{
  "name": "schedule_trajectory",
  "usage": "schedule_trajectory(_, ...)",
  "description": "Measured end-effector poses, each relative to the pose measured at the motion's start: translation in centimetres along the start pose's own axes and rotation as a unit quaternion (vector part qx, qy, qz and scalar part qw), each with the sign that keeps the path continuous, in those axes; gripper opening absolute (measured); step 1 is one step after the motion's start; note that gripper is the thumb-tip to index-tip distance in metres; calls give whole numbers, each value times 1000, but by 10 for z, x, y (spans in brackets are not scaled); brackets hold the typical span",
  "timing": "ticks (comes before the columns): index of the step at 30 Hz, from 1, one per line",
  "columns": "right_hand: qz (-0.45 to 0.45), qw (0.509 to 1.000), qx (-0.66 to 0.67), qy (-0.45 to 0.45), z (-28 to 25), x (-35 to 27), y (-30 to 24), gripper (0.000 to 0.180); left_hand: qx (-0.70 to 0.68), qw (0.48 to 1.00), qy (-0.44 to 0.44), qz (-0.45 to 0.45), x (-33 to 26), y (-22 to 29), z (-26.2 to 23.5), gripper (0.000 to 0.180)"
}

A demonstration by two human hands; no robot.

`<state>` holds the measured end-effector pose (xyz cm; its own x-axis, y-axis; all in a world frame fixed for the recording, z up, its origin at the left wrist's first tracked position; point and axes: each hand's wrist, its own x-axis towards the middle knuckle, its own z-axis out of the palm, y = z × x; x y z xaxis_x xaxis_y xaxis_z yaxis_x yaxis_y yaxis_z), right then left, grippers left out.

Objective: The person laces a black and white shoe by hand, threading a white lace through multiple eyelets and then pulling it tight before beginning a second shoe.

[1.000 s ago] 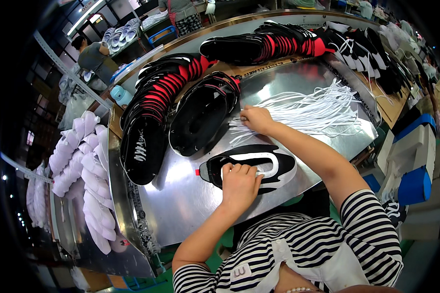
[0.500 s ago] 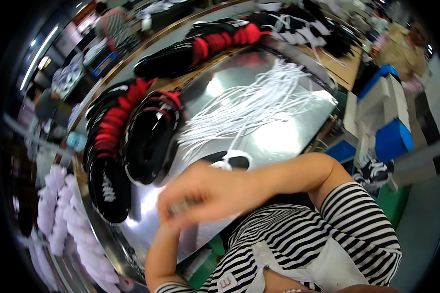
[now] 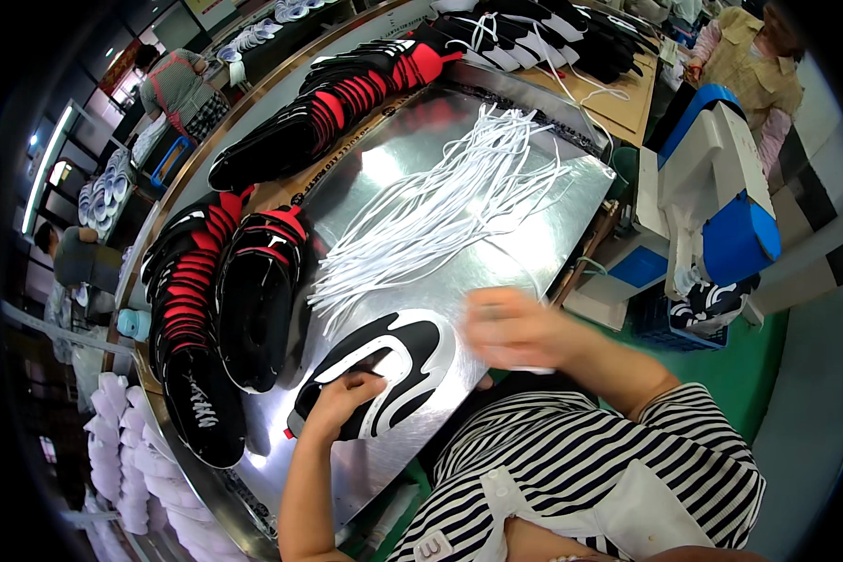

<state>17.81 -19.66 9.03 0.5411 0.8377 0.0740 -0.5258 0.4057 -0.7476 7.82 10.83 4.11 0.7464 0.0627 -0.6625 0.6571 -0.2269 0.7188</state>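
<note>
A black and white shoe upper (image 3: 418,339) lies on the shiny metal tabletop (image 3: 365,476), its white-edged opening facing up. My left hand (image 3: 349,401) grips its near side, with the thumb over the edge of the opening. Just right of the upper, my right hand (image 3: 515,328) is raised and smeared by motion. Its fingers look curled, but whether they hold anything is unclear. Beyond the upper spreads a bundle of white shoelaces (image 3: 431,201); one thin strand strays toward my right hand.
Rows of black and red shoe uppers (image 3: 192,314) line the table's left and far sides. More black and white uppers (image 3: 525,42) lie at the back. A white and blue machine (image 3: 712,187) stands at the right. Co-workers (image 3: 183,89) are in the background.
My right hand has moved right, away from my left hand, which it was covering. The shoe upper, mostly hidden before, now shows with my left hand on it. The view has shifted slightly.
</note>
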Motion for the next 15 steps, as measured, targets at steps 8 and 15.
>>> schedule_trajectory(8,65,954,-201,212,-14,70,115,12,-297,932,-183,101,-27,9,13,94)
schedule_trajectory(15,-17,973,-149,174,-6,61,107,10,-396,916,-9,70,-2,-3,52,52)
